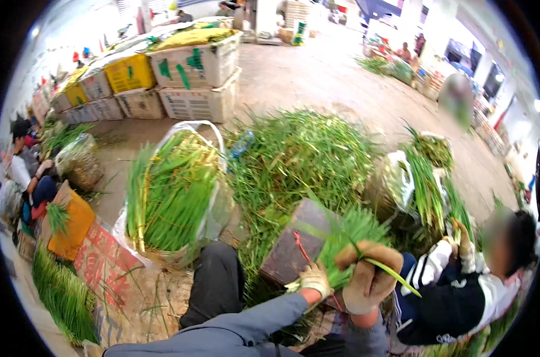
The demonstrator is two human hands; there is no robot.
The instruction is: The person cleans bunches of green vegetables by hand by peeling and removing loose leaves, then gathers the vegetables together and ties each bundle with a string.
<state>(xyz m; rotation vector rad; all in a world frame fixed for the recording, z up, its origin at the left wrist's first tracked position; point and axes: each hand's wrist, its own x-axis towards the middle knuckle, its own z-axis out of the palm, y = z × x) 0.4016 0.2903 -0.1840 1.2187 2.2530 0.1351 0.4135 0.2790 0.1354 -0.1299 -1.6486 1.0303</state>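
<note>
My left hand (316, 281), in a pale work glove, is closed around the pale stem end of a bunch of long, chive-like greens (353, 233). The bunch lies across a dark board-topped block (298, 243). A red tie (303, 249) runs over the block to my left hand. My right hand (368, 275), in a tan glove, is raised just right of the bunch. Its fingers are curled in on a single yellow-green leaf (395, 276), which sticks out to the lower right.
A lined basket of greens (181, 190) stands left of my knee. Loose leaves (300, 154) are heaped ahead. Close on my right, a co-worker (460, 291) handles stalks. Stacked crates (192, 65) stand at the back left. More greens (59, 291) lie at the left edge.
</note>
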